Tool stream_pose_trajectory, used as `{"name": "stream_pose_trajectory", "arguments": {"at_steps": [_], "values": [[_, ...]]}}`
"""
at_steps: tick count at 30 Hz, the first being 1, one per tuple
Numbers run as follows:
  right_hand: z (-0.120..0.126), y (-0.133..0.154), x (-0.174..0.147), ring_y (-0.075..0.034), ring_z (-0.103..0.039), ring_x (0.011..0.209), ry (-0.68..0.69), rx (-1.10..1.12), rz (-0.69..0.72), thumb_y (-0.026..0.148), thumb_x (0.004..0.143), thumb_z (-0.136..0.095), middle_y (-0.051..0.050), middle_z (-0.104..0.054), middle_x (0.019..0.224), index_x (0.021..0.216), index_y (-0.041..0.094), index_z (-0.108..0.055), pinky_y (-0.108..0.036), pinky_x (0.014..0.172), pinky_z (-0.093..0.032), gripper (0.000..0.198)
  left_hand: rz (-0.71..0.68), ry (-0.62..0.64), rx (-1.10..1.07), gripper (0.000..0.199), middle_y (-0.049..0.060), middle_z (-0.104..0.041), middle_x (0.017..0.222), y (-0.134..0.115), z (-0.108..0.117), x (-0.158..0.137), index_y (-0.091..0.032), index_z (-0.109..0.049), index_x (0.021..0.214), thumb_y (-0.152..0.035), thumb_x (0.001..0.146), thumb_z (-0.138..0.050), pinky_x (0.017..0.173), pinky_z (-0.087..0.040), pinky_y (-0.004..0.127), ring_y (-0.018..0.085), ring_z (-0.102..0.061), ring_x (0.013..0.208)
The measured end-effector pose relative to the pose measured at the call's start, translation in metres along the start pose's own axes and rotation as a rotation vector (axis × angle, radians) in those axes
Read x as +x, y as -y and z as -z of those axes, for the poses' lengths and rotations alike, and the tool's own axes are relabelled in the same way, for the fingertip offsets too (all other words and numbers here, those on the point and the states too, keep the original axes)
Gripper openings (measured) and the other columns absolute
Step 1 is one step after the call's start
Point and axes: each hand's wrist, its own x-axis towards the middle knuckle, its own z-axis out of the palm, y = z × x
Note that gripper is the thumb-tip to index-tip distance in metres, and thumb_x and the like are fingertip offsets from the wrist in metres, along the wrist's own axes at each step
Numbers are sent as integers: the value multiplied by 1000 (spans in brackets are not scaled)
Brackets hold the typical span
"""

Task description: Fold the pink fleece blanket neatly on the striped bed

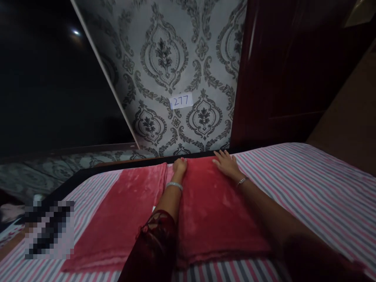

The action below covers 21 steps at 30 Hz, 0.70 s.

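Wall: we see a pale wall (182,58) with a dark medallion pattern, running behind the far edge of the sheet.
Sheet: a sheet (311,184) striped in pink, grey and white spreads from left to right under both cloths.
Panel: at far right we see a dark red, glossy panel (282,70).
Screen: at far left a black screen (53,86) shows one bright spot of reflected light.
Right cloth: this red cloth (214,211) lies flat on the sheet, mid-scene, under both hands; its near edge shows layers.
Left cloth: a matching red cloth (129,211) lies just left of it. In this dim light we cannot say whether the two are one piece.
Sleeves: both dark red, the left sleeve (149,246) near the middle, the right sleeve (314,258) near right.
Right hand: this hand (227,163) is ungripping, fingers spread, resting on the right cloth's far right corner.
Left hand: this hand (179,167) is clenched on the right cloth's far left corner.
Card: a white card (181,100) reading 277 sits on the wall, above the hands.
Bracelets: we see a band on each wrist, the left bracelet (175,185) broader than the right bracelet (243,181).
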Motion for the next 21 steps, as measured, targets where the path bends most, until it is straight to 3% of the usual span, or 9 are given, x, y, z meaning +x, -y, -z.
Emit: {"name": "stream_pose_trajectory", "arguments": {"at_steps": [6, 10, 17, 19, 21], "values": [[-38, -13, 1, -30, -23, 153, 48, -9, -19, 51, 105, -28, -9, -27, 166, 158, 25, -36, -55, 118, -28, 60, 7, -78, 48, 25, 15, -67, 125, 12, -12, -4, -16, -64, 118, -25, 100, -49, 89, -52, 34, 24, -67, 111], [-40, -15, 2, -30, -24, 152, 38, -22, -14, 52, 105, -26, -11, -30, 165, 157, 24, -38, -54, 118, -29, 61, -23, -83, 68, 25, 12, -70, 117, 14, -14, -5, -19, -62, 119, -21, 99, -47, 86, -51, 32, 24, -68, 109], [-41, -15, 0, -31, -25, 152, 25, -54, -4, 50, 105, -25, -12, -31, 165, 158, 21, -37, -54, 117, -31, 62, -37, -116, 111, 32, 16, -62, 128, 9, -8, -7, -19, -61, 125, -19, 97, -47, 85, -52, 32, 22, -68, 104], [-44, -16, 0, -32, -26, 151, 16, -55, -8, 51, 104, -26, -12, -32, 164, 158, 21, -38, -54, 116, -32, 62, -46, -136, 137, 36, 19, -59, 133, 3, -4, -10, -18, -60, 129, -18, 95, -49, 88, -53, 35, 25, -66, 109], [-46, -17, 1, -32, -27, 150, 4, -53, -1, 51, 104, -26, -13, -33, 164, 157, 21, -38, -55, 115, -33, 63, -106, -157, 163, 45, 17, -52, 145, -2, -3, -18, -21, -56, 138, -22, 93, -54, 100, -50, 40, 29, -57, 126]]}}
